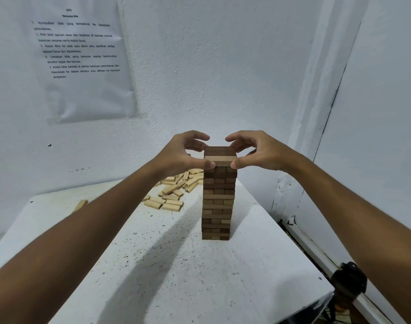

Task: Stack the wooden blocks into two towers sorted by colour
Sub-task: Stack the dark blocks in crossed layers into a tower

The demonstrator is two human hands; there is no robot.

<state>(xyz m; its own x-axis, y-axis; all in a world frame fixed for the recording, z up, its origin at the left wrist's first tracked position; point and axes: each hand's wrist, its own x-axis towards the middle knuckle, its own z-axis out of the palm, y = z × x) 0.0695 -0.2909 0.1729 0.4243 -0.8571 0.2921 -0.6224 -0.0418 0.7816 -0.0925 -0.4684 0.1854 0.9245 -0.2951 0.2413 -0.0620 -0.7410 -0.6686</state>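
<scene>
Left hand [185, 153], right hand [253, 150] pinch tower [219, 195] top; pile [176, 190] part-hidden.

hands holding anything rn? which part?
Yes. Left hand and right hand pinch the top layer of the dark tower at its two ends, thumbs on the near block, fingers curled over the top.

Wall sheet [83, 59]: "Kumpulkan blok yang berselerak"; rest blurred.
</scene>
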